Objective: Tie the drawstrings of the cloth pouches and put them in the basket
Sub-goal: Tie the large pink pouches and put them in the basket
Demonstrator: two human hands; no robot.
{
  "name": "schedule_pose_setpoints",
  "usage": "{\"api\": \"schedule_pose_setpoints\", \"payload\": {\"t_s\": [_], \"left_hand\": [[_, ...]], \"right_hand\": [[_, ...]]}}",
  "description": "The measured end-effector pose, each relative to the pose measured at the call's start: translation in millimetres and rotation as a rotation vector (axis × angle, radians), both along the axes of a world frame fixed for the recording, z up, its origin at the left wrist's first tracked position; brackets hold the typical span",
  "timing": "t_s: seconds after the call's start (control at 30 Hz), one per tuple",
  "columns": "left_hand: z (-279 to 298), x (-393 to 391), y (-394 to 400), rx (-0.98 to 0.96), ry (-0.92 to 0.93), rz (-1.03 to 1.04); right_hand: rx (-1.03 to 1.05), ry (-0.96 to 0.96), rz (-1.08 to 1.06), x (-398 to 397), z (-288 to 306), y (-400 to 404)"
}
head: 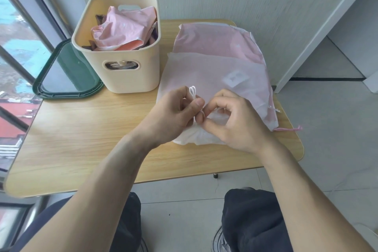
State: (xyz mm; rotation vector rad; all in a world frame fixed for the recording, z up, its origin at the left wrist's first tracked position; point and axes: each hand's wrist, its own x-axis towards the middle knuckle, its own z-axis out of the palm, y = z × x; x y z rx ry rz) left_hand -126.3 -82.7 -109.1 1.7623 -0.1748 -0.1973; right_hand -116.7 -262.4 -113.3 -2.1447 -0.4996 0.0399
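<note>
Knot itself hidden behind your fingers. Your left hand (173,112) and right hand (231,122) both pinch the white drawstring (192,90) of the pale pink pouch (214,71), its mouth gathered.

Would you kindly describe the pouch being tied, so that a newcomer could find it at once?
Start at the beige basket on the wooden table. To its right lies a stack of pink pouches; the top pouch is the one, palest, with its white drawstring pinched between both hands at its gathered near end.

Bare desk (81,135) lies open left of the pouch stack (221,63); the basket (131,71), heaped with pouches, blocks the far-left corner.
</note>
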Motion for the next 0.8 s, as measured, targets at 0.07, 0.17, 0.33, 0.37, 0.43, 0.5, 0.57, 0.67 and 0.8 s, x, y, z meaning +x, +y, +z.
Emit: {"api": "schedule_pose_setpoints", "payload": {"t_s": [0.07, 0.17, 0.33, 0.37, 0.43, 0.5, 0.57, 0.67, 0.8], "left_hand": [[0.5, 0.4, 0.4, 0.026, -0.004, 0.003], [0.1, 0.6, 0.0, 0.065, -0.039, 0.060], [1.2, -0.3, -3.4, 0.186, -0.100, 0.137], [0.8, 0.3, -2.7, 0.214, -0.087, 0.128], [-1.1, 1.3, -0.8, 0.336, -0.068, 0.090], [-3.5, 1.6, -0.8, 0.422, -0.108, 0.064], [-2.3, 0.4, -1.4, 0.328, -0.139, 0.093], [-1.1, 1.7, 0.9, 0.224, -0.156, 0.152], [-2.1, 1.1, 2.3, 0.032, -0.051, 0.108]], "right_hand": [[0.046, -0.040, -0.028, 0.5, -1.6, 1.9], [0.090, -0.073, -0.064, 0.0, -0.9, 6.0], [0.147, -0.068, -0.107, -0.5, -5.9, 11.9], [0.145, -0.067, -0.113, -0.3, -7.6, 12.4], [0.132, -0.049, -0.103, -1.5, -9.8, 13.5], [0.118, -0.021, -0.097, -2.3, -9.7, 13.7], [0.132, 0.024, -0.108, -0.7, -7.8, 12.4], [0.164, 0.104, -0.133, 1.7, -2.9, 10.8], [0.086, 0.118, -0.113, 1.2, -1.4, 8.8]]}}
